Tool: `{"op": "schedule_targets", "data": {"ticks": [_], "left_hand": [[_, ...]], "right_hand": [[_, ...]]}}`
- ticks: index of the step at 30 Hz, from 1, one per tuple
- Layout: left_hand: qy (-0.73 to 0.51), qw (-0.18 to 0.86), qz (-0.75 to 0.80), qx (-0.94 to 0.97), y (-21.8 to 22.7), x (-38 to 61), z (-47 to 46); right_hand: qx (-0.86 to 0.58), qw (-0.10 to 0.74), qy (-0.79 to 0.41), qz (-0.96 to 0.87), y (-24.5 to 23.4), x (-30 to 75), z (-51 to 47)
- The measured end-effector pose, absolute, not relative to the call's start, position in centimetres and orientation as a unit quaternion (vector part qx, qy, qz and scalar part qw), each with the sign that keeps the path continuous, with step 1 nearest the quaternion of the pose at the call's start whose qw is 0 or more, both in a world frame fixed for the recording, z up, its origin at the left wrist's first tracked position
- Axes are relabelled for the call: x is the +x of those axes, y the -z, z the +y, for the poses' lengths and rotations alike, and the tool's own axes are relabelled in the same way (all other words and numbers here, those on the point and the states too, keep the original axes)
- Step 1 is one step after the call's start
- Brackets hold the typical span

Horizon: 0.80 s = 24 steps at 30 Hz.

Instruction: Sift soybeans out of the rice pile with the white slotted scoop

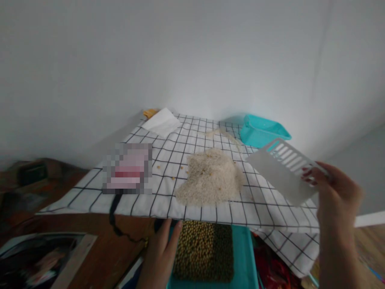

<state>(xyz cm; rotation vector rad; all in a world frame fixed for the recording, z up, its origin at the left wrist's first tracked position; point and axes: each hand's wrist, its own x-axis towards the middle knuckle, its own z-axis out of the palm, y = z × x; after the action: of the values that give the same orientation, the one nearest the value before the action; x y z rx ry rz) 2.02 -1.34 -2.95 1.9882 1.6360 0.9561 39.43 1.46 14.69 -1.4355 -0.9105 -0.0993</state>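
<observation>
My right hand (338, 188) is closed on the slotted edge of a flat white plastic panel (279, 172), tilted above the right part of the table. Below the table's front edge, my left hand (162, 253) grips the left side of a teal tray (243, 257); part of its grip is hidden. Yellow-brown beans (194, 249) fill the tray, with the right part in shadow. On the checked cloth lies a heap of pale rice-like grain (213, 178), with a few yellow beans (173, 178) beside it.
A teal basin (260, 132) stands at the back right. White paper (162, 122) lies at the back left, near a blurred-out pinkish item (129, 166) with a dark strap (112, 214). The checked cloth (168, 196) hangs over the right front corner. Red material (273, 269) sits below.
</observation>
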Motion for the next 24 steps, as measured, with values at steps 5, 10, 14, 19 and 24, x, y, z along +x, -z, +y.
{"op": "schedule_targets", "data": {"ticks": [5, 10, 14, 19, 24], "left_hand": [[-0.269, 0.135, 0.561, 0.772, 1.4, 4.4, -1.0], [-0.291, 0.165, 0.560, 0.758, 1.5, 6.0, -0.7], [-0.301, 0.251, 0.584, 0.711, -0.1, 6.3, -0.6], [-0.322, 0.287, 0.585, 0.687, -0.3, 5.7, -0.9], [-0.332, 0.298, 0.587, 0.676, 0.1, 5.5, -1.0]], "right_hand": [[-0.719, 0.625, 0.040, -0.303, -11.5, 42.2, -6.6], [-0.726, 0.624, -0.030, -0.288, -10.3, 42.9, -9.0], [-0.726, 0.600, -0.101, -0.322, -9.8, 41.6, -9.8], [-0.707, 0.602, -0.140, -0.344, -8.8, 39.1, -10.4], [-0.657, 0.684, -0.104, -0.300, -8.9, 37.9, -8.3]]}}
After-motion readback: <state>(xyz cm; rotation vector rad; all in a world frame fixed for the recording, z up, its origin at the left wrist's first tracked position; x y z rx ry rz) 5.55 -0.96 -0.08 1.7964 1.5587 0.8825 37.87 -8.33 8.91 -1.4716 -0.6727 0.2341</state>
